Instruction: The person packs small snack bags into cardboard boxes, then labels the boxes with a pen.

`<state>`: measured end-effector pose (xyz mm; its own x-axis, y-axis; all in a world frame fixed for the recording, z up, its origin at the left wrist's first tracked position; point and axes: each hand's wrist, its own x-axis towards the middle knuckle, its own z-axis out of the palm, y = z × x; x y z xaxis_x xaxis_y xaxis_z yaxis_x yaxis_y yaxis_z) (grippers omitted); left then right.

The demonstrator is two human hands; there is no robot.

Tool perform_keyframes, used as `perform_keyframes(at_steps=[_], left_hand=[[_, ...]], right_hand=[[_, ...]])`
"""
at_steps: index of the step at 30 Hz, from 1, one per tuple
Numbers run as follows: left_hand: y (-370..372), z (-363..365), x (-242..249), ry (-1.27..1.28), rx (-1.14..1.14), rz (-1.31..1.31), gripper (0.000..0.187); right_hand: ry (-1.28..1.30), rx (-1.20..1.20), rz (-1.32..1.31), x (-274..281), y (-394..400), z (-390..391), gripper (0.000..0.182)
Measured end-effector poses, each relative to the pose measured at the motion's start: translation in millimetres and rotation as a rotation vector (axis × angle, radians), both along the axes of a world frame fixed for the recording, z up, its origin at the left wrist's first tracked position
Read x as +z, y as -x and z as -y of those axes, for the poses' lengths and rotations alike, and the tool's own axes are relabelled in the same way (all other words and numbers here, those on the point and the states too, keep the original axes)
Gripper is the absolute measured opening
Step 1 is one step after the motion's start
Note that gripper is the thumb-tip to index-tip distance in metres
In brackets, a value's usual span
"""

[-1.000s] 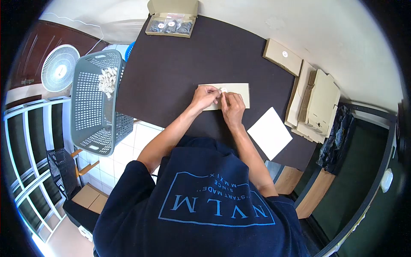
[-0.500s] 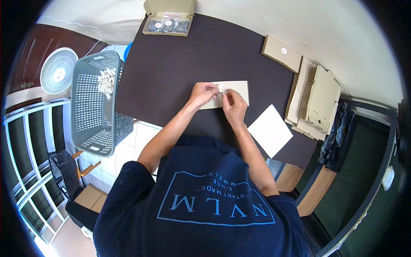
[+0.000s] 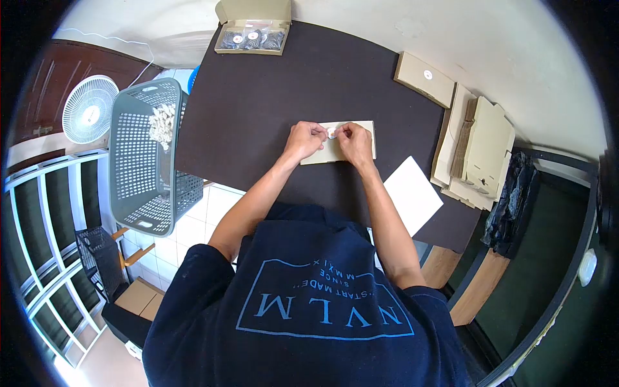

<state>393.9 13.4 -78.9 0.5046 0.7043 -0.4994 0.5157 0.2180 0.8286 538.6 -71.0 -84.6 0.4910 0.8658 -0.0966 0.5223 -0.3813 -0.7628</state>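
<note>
A flat tan cardboard box (image 3: 333, 153) lies on the dark table in front of me. Over its upper part is a small white round sticker (image 3: 332, 132), partly covered by my fingertips. My left hand (image 3: 305, 141) pinches the sticker's left side, its fingers closed. On the other side, the thumb and fingers of my right hand (image 3: 356, 143) are pinched together at the sticker's right edge. Whether the sticker touches the box cannot be made out.
A white sheet (image 3: 414, 197) lies right of my right forearm. At the table's right edge are a closed box with a round sticker (image 3: 423, 79) and stacked flat cardboard (image 3: 483, 151). An open box of bagged items (image 3: 253, 40) stands at the back; a grey basket (image 3: 143, 161) is at left.
My right hand has moved up and turned, bringing its fingertips to the sticker's right side. My left hand has stayed nearly in place.
</note>
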Motion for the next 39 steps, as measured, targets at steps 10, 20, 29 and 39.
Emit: perform_keyframes(at_steps=[10, 20, 29, 39], left_hand=[[-13, 3, 15, -0.302, -0.084, -0.185, 0.020], [-4, 3, 27, -0.515, -0.139, -0.233, 0.014], [10, -2, 17, -0.576, -0.221, -0.132, 0.023], [17, 4, 11, -0.736, -0.287, -0.093, 0.028]], right_hand=[[0.104, -0.027, 0.016, 11, 3, -8, 0.013], [0.089, -0.041, 0.004, 19, -4, -10, 0.020], [0.247, 0.182, 0.130, 32, -12, -31, 0.029], [0.481, 0.096, -0.172, 30, -27, -44, 0.020]])
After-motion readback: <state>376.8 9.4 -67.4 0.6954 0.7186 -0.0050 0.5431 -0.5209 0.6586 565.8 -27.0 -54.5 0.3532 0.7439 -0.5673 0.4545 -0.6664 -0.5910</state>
